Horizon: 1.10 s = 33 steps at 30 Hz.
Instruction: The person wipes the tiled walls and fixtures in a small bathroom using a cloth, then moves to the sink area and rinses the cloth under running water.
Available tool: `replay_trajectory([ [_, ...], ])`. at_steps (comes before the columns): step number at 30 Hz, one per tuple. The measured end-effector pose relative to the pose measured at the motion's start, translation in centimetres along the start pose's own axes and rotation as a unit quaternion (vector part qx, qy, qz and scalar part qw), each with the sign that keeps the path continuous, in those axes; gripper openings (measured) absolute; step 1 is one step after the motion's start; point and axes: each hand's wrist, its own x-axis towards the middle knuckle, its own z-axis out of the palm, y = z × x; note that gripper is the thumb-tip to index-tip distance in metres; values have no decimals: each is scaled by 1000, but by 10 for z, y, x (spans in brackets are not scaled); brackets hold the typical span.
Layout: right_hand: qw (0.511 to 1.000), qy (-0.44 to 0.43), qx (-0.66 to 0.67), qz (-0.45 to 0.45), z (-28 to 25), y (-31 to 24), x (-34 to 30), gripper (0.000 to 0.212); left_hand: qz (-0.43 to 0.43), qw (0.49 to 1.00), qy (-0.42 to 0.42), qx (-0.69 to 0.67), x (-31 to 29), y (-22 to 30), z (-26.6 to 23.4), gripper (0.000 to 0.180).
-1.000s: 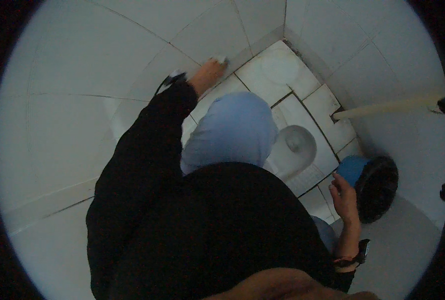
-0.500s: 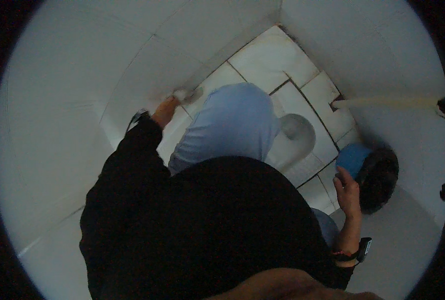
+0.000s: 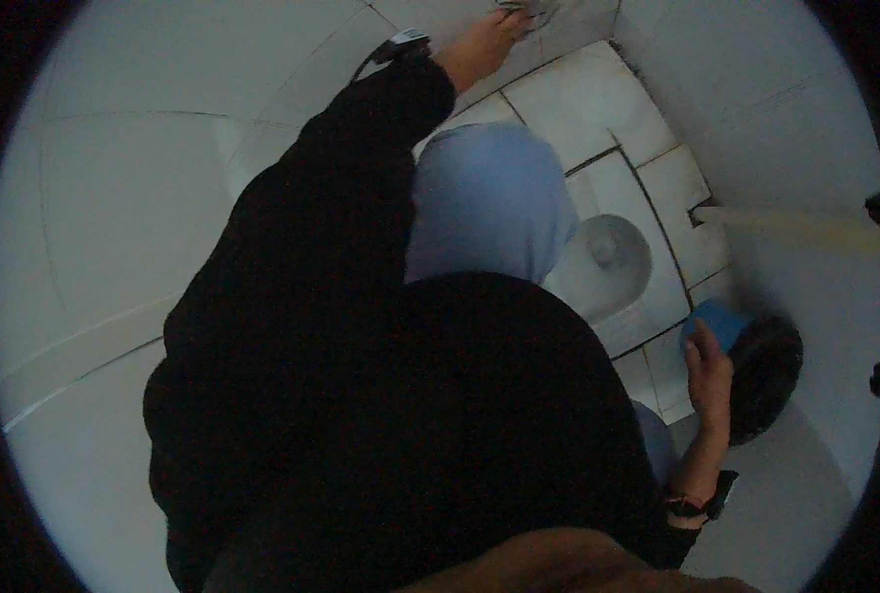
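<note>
My left hand [image 3: 484, 46] reaches up to the far wall's tiles with bent fingers. It presses a small greyish-white thing [image 3: 529, 17] against the wall; its kind is too blurred to make out. At the right, my right hand [image 3: 712, 371] hangs loosely beside a blue bin [image 3: 718, 324] with a dark, black-lined mouth [image 3: 766, 381]. Its fingers are slightly curled and apart, overlapping the blue side in the picture, and whether they touch it I cannot tell. Nothing shows in that hand.
A white squat toilet pan [image 3: 613, 259] is set in the tiled floor [image 3: 593, 94], just right of my blue-trousered knee [image 3: 494, 198]. A pale pipe [image 3: 796, 225] runs along the right wall [image 3: 756, 109] into a floor opening. Tiled walls stand close on both sides.
My left hand has moved up and to the right along the wall with the greyish-white thing. My right hand stays by the blue bin. The view has shifted slightly.
</note>
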Motion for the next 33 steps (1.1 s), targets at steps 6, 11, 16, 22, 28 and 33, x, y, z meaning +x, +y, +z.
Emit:
replay_trajectory([
  [6, 998, -56, 32, 21, -4, 4, 5, 40, -13, 926, -194, -324, -272, -30, -41, 47],
  [11, 997, -67, 24, -23, 2, 7, 18, 39, -22, 926, -357, -120, -425, -102, -139, 49],
  [16, 995, -83, 40, -39, 6, 6, 31, 40, -44, 955, -276, -96, -281, -127, -143, 50],
  [22, 992, -54, 30, -110, 7, 0, 45, 41, -4, 987, -157, 22, -186, -113, -120, 50],
  [28, 989, -80, 69, -107, 9, -3, 56, 40, -289, 890, -340, -92, -331, -167, -213, 50],
  [33, 986, -79, 47, -141, 13, -2, 60, 41, -366, 920, 72, 123, -279, -251, -243, 65],
])
